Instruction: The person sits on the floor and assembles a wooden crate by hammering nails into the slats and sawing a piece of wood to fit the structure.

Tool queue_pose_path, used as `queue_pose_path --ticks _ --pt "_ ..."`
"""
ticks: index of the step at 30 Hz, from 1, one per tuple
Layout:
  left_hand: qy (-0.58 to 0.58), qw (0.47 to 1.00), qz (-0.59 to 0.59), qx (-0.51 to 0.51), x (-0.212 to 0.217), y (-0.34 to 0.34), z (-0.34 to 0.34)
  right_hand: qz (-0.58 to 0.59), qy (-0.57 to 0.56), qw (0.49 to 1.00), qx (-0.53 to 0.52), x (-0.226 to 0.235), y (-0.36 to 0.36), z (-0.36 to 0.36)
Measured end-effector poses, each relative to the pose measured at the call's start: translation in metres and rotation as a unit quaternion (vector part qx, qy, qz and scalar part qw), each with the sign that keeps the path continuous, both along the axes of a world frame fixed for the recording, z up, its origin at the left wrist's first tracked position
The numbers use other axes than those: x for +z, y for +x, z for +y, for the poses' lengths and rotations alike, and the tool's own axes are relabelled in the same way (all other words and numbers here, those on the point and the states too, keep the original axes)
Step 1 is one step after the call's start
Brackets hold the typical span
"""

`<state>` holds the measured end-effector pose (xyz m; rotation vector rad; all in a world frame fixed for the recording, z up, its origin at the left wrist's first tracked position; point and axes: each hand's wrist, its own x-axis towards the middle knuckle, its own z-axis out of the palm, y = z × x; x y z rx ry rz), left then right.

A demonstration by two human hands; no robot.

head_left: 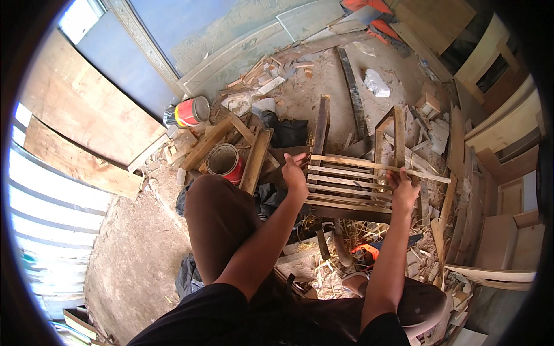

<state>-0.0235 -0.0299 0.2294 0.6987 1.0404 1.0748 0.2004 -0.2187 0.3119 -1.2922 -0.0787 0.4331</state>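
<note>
A thin pale wooden slat [430,176] lies across the far part of the seat-like slatted frame [349,212], in front of the person, just right of the middle. Its right end reaches out past the frame's right edge, while its left end lies close to the dark left post [321,127]. The right hand [404,189] is on the slat near the frame's right edge, its grip pinching the strip between thumb and fingers. The left hand [294,172] is at the slat's left end, fingers partly extended; whether its grip closes on the wood I cannot tell. Several parallel slats run left to right on the near side of the pale one, and two uprights joined by a crosspiece [385,121] stand on the frame's far right.

Nearer the person, a dark-handled tool [323,245] and a saw with an orange handle [367,249] lie among straw and shavings. To the left, an open red can [224,160] stands beside a wooden plank [257,161], and another red can [192,112] lies tipped farther off. A dark beam [352,92] lies on the far floor, left of a white lump [376,83].
</note>
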Motion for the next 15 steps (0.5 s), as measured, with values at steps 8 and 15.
queue_pose_path --ticks 8,15 --pt "0.066 0.997 0.023 -0.038 -0.004 0.003 0.0 -0.018 -0.005 1.0 0.004 -0.003 -0.006 -0.002" --pt "0.174 0.982 0.032 -0.068 -0.006 -0.006 -0.003 -0.02 -0.191 0.981 0.017 0.034 -0.004 -0.022"
